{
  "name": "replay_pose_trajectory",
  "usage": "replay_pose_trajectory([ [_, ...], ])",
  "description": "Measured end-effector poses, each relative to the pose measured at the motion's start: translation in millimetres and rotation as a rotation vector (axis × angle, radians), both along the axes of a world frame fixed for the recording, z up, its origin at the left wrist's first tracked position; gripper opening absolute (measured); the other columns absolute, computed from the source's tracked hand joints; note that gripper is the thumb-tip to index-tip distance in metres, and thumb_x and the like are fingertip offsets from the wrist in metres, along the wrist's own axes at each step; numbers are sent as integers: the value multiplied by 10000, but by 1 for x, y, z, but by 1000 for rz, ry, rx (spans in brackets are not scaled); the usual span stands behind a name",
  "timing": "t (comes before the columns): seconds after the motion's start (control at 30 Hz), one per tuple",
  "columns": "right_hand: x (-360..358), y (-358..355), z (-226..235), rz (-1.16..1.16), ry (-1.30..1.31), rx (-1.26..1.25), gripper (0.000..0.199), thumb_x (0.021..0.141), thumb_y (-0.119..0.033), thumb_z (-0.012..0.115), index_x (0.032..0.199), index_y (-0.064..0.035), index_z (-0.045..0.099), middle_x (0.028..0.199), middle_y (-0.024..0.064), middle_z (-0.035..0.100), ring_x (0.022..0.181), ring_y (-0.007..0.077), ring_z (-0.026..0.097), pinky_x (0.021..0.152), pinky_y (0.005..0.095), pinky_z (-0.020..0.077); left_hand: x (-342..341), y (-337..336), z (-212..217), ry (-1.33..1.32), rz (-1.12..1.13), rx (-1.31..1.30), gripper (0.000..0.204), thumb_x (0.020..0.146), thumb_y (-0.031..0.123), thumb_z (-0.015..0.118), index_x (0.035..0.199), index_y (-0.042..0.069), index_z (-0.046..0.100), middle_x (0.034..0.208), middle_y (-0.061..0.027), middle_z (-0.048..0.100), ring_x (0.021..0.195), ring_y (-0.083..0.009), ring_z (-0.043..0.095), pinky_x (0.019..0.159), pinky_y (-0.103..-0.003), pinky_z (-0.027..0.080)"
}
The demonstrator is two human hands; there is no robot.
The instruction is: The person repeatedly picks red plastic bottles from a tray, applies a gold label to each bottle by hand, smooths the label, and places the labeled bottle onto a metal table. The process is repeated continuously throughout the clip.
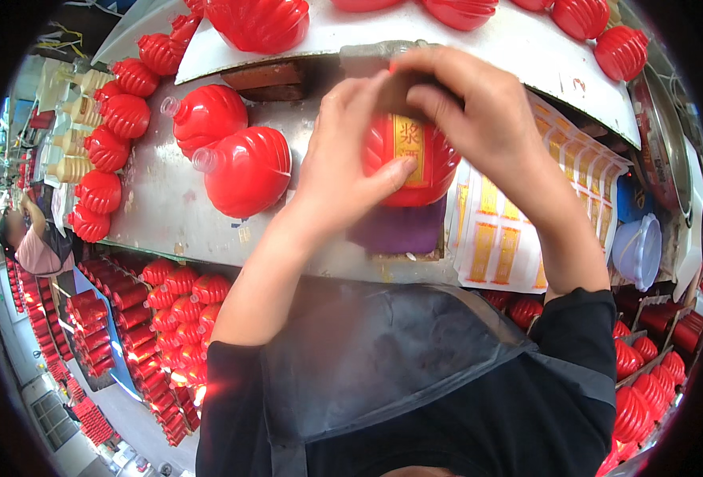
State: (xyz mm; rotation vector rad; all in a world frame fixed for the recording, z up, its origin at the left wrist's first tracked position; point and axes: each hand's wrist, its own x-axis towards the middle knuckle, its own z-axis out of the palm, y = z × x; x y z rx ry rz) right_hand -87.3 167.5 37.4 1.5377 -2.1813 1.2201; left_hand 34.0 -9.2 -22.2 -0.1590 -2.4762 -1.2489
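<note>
A red bulbous plastic bottle (439,179) with a yellow-and-red label (409,151) on its front stands before me at the middle of the bench. My left hand (339,155) wraps its left side, the thumb pressing near the label's lower part. Over the bottle's top curls my right hand (479,107), thumb and fingers bent around the neck area. Motion smears the fingertips there, and the neck is hidden. Beneath the bottle lies a purple cloth (403,230). To its right, sheets of yellow-and-red labels (499,238) are spread partly under my right forearm.
Two red bottles (248,171) with clear necks rest on the metal bench (161,199) to the left. A white shelf (526,60) with red bottles crosses the far side. More bottles stand in rows (184,310) below left. A pale bucket (636,250) is at right; a person (37,242) is far left.
</note>
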Motion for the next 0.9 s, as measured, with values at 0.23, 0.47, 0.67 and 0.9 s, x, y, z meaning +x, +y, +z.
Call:
replay_pose_trajectory([
  [0.23,46,35,-27,141,400,-8,224,737,-9,780,959,-37,772,1006,111,769,921,280,762,768,376,623,9,0,-16,35,17,116,582,1049,254,570,1558,9,429,1600,-225,417,1508,-363,379,1249,-440,274],
  [0.47,72,46,-33,181,236,-68,246,751,37,775,986,-31,758,980,126,780,899,281,775,756,373,626,6,3,-24,73,54,240,611,1017,255,602,1546,-1,434,1573,-251,454,1468,-391,443,1212,-437,347],
  [0.67,70,36,-36,38,468,-97,264,736,-33,746,995,-72,775,1025,81,768,942,248,757,763,370,598,7,6,-23,41,57,362,615,1029,235,601,1563,-3,412,1577,-226,466,1455,-350,471,1202,-412,364],
  [0.9,79,39,-30,-36,-236,-93,229,839,22,770,1059,-38,752,916,116,764,787,280,745,719,361,584,13,11,-15,-54,-14,739,613,1072,197,547,1608,-7,331,1634,-164,388,1526,-255,352,1268,-371,247],
])
